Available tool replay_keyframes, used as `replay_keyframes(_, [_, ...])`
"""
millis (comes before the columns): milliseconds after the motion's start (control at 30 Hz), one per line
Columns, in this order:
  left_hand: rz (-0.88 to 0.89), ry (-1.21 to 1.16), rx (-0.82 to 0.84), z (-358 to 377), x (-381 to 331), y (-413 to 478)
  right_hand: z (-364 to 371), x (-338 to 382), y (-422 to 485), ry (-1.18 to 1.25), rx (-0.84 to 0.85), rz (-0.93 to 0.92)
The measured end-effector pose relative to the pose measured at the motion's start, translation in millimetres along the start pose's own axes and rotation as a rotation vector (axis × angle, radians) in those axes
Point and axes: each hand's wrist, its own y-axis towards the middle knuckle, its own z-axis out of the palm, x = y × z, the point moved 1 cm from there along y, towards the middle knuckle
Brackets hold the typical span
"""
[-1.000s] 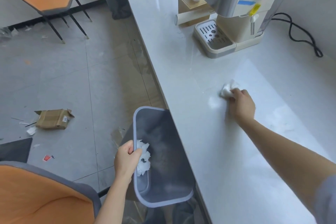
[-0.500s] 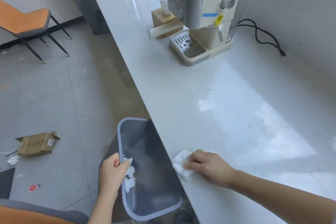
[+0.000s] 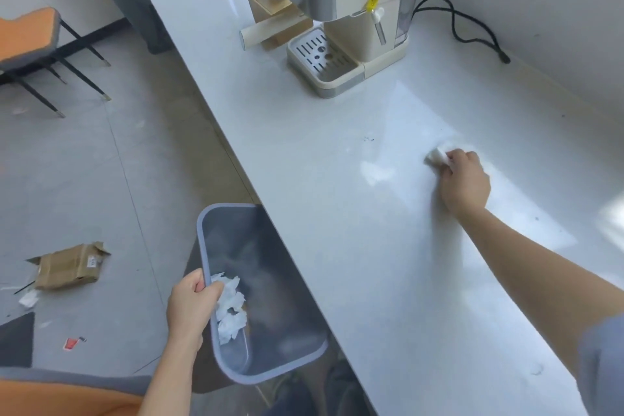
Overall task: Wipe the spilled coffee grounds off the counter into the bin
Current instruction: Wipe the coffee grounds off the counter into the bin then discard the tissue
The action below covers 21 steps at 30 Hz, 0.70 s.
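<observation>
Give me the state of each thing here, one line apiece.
bin, held beside the counter edge, crumpled paper inside
left hand, grips the bin rim
right hand, presses a tissue on the counter
tissue, wadded
coffee grounds, few specks on counter
cardboard box, torn open

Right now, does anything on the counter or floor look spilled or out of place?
Dark specks of coffee grounds sit on the counter, left of the tissue the right hand presses. A torn cardboard box and paper scraps litter the floor.
</observation>
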Motion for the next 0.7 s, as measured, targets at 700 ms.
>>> replay_keyframes(700, [0.0,-0.004,-0.002,1,4,3,-21,-6,-55,-0.094,0.024,-0.038])
